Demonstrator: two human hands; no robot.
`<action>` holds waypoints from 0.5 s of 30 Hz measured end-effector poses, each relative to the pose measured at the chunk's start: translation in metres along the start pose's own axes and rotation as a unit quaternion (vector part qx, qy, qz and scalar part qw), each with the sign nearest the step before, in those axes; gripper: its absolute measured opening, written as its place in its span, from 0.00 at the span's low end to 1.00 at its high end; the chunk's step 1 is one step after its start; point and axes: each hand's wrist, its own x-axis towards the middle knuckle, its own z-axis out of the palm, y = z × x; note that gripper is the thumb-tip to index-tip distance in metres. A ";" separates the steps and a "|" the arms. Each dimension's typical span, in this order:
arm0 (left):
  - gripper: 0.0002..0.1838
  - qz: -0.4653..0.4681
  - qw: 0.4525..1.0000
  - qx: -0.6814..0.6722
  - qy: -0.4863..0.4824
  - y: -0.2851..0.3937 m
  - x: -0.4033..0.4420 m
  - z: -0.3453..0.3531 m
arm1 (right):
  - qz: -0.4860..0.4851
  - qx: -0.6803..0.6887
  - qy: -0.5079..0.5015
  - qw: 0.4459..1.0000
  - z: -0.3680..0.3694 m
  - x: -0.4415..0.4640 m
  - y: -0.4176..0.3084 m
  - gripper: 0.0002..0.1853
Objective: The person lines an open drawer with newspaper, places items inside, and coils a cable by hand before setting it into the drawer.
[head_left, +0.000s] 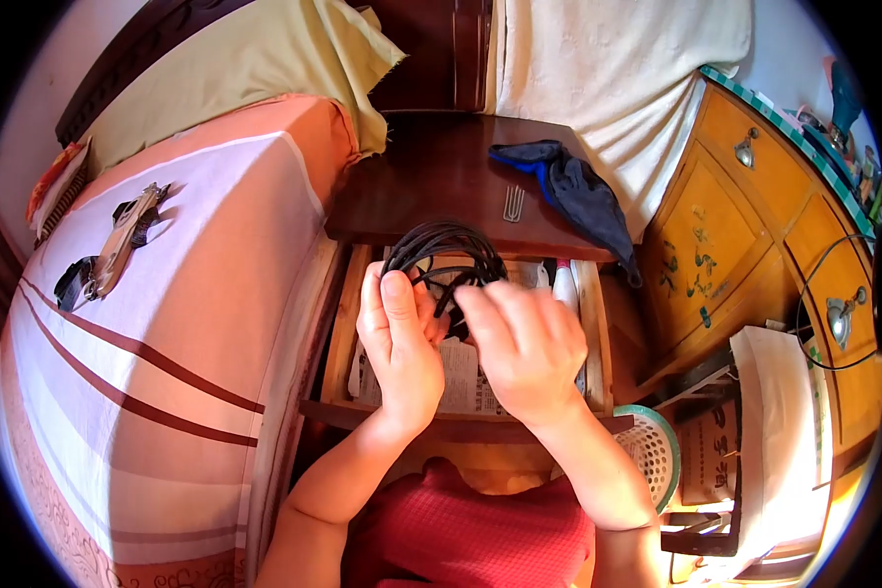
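Observation:
A coil of thin black cable (443, 238) is held up over an open drawer (338, 367). My left hand (394, 333) is closed around the coil's left side, with the thumb up along it. At the coil's right side my right hand (526, 338) is closed, its curled fingers on a strand of the cable; the fingertips are partly hidden and a little blurred. Below the hands, printed papers (465, 377) lie in the drawer, and a white item with a red end (564, 284) is along its right side.
On the dark nightstand top (426, 167) lie a metal hook-like piece (514, 204) and a dark blue cloth (583, 186). A bed (186, 353) with a strapped object (120, 245) is on the left. To the right are a wooden cabinet (720, 225) and a perforated basket (661, 456).

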 end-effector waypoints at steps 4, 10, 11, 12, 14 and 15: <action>0.12 -0.012 0.997 -0.051 -0.054 -0.001 -0.003 -0.004 | 0.219 0.208 0.014 0.953 -0.003 0.020 0.010 0.40; 0.17 -0.012 0.995 -0.001 -0.099 0.000 0.006 0.000 | 0.374 0.566 -0.116 0.726 0.008 0.017 0.019 0.31; 0.17 -0.012 0.995 -0.001 -0.100 -0.001 0.009 -0.001 | 0.391 0.610 -0.144 0.674 0.007 0.019 0.019 0.30; 0.17 -0.043 0.993 -0.026 -0.106 -0.002 0.011 -0.004 | 0.371 0.595 -0.135 0.700 0.005 0.021 0.018 0.27; 0.18 -0.106 0.987 -0.058 -0.105 -0.001 0.015 -0.006 | 0.391 0.633 -0.171 0.646 0.004 0.019 0.023 0.26; 0.18 -0.106 0.987 -0.058 -0.104 0.000 0.017 -0.007 | 0.409 0.666 -0.206 0.588 0.004 0.018 0.027 0.26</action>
